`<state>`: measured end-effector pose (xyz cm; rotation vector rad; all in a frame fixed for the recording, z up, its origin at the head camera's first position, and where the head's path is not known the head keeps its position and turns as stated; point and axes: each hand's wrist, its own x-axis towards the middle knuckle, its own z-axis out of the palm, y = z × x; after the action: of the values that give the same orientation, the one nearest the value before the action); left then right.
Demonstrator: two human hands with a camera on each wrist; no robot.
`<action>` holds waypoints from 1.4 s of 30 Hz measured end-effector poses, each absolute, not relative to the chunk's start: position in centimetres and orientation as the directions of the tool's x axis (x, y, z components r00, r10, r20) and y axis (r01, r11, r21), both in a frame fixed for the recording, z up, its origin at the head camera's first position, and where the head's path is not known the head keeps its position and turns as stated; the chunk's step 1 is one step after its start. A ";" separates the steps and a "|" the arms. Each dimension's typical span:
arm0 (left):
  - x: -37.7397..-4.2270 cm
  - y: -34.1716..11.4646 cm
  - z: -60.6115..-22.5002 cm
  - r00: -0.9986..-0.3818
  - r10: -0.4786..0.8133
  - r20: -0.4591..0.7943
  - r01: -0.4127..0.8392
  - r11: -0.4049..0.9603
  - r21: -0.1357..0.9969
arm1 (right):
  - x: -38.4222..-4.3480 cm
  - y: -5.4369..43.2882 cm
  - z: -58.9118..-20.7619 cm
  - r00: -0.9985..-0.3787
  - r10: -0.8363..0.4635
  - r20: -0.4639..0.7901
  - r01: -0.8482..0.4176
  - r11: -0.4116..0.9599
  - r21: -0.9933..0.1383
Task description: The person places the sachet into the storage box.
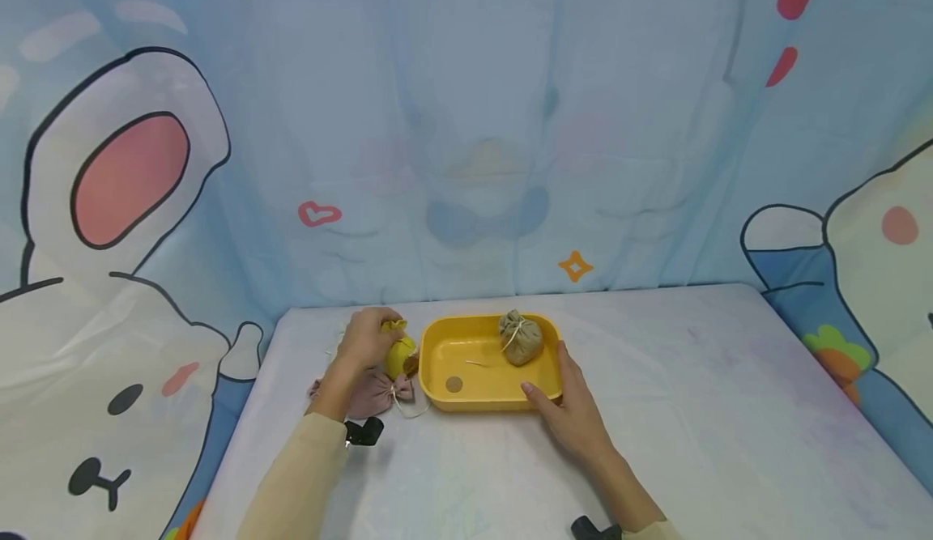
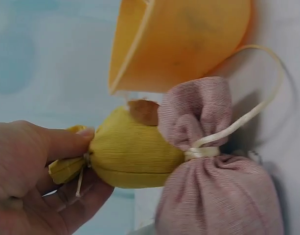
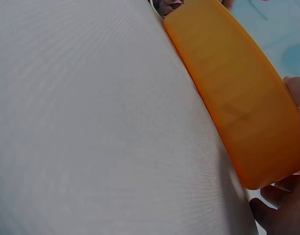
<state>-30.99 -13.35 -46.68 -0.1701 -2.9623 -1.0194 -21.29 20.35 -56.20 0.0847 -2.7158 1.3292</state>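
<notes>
In the head view my left hand (image 1: 368, 338) pinches the gathered neck of a small yellow drawstring pouch (image 1: 398, 357). The left wrist view shows thumb and fingers at the neck of this rounded yellow pouch (image 2: 132, 149), which has a thin cord. Against it lies a pink drawstring pouch (image 2: 220, 196) with a cream cord. My right hand (image 1: 572, 414) grips the right end of a yellow rectangular tray (image 1: 462, 338), thumb over the front rim; some fingers are hidden. Inside the tray sits an olive-green tied pouch (image 1: 521, 339).
A small brown disc (image 1: 454, 384) and a short pale strand (image 1: 477, 363) lie on the tray floor. A brown piece (image 2: 144, 111) shows between the yellow pouch and the tray. A printed blue curtain (image 1: 466, 119) hangs behind the white-covered table (image 1: 700, 410).
</notes>
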 end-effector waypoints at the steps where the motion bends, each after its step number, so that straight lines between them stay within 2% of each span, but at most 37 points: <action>1: -31.0 -13.5 -46.6 -0.992 0.111 0.057 0.123 0.773 0.622 | -21.3 20.4 -56.2 -0.992 0.002 0.128 -0.100 0.614 -0.783; 8: -30.7 -14.1 -45.8 -0.986 0.126 0.106 0.164 0.726 0.668 | -21.3 20.5 -56.3 -0.992 0.000 0.124 -0.097 0.622 -0.777; 16: -30.6 -14.5 -45.1 -0.983 0.081 0.165 0.175 0.688 0.705 | -21.3 20.4 -56.3 -0.992 0.000 0.125 -0.098 0.621 -0.778; 26: -30.9 -14.0 -43.9 -0.944 -0.004 0.331 0.249 0.650 0.718 | -21.3 20.4 -56.4 -0.993 0.003 0.119 -0.091 0.623 -0.777; 33: -30.6 -13.1 -43.3 -0.946 -0.003 0.323 0.257 0.600 0.758 | -21.4 20.4 -56.3 -0.993 0.003 0.122 -0.093 0.623 -0.777; 42: -30.1 -11.5 -42.9 -0.955 0.062 0.290 0.275 0.551 0.788 | -21.4 20.5 -56.5 -0.991 0.002 0.134 -0.104 0.613 -0.783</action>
<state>-30.06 -11.45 -42.87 -0.2829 -2.5585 -1.3599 -21.43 20.52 -56.52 0.0866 -2.7116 1.3277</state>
